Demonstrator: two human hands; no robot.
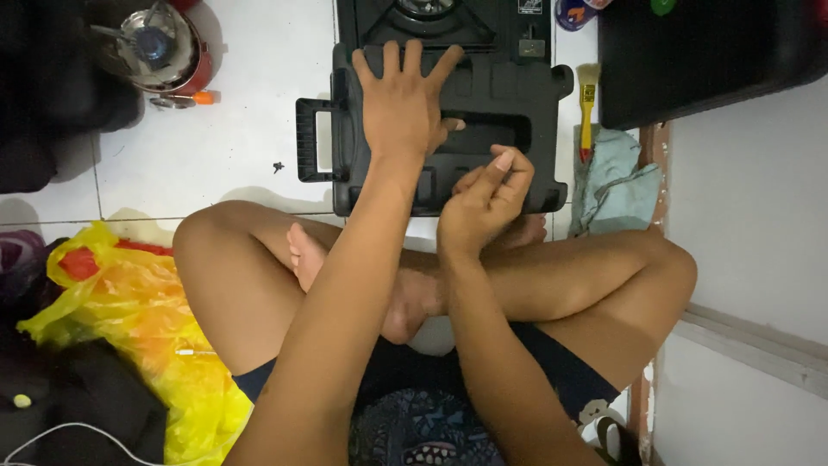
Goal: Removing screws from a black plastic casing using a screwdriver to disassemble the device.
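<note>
Hands apart, both on black plastic case (pixel 483 112) lying on white tiled floor (pixel 216 147) before crossed legs. Right hand (pixel 487 200) pinched at near edge, grip contents unclear. Left hand (pixel 404 103) flat, fingers spread on lid. Yellow-handled brush (pixel 587 108) beside case; portable stove (pixel 440 17) beyond.

Bare tiles (pixel 216 147) left of case (pixel 483 95); brush (pixel 587 108), cloth (pixel 617 181) right.

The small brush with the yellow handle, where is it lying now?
In the head view, the brush lies on the white tiled floor, right of the black plastic case and just above a pale blue cloth, beyond the right hand.
</note>
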